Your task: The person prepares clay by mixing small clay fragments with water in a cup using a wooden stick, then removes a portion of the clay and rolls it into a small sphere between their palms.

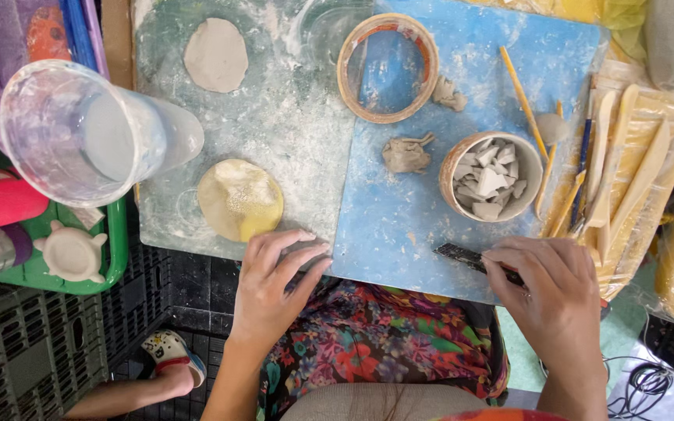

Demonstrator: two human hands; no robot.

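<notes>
Head view: left hand (274, 284) lies flat, fingers spread and holding nothing, on the near edge of the pale dusty board (274, 117), just beside the yellow clay disc (239, 199). Right hand (551, 292) is pinched shut on a dark flat blade tool (462, 255), whose tip rests on the blue mat (462, 101) at its near edge. Risk, judged: the blade is close to the mat edge and the lap below, so a slip could send it off the edge or nick a finger; the left hand could smear the soft yellow disc if it slides forward. Small clay lump (406, 153) sits mid-mat, just beside the clay bowl of shards (491, 176); a knock from the right hand could tip that bowl. Tape ring (388, 68) and a grey clay disc (215, 54) lie farther back, wooden modelling tools (626, 156) on plastic at right, clear plastic cup (87, 132) at left. Tabletop is crowded, floury with dry clay dust; black crates and a green tray (115, 249) beside it, cluttered workshop corner.
</notes>
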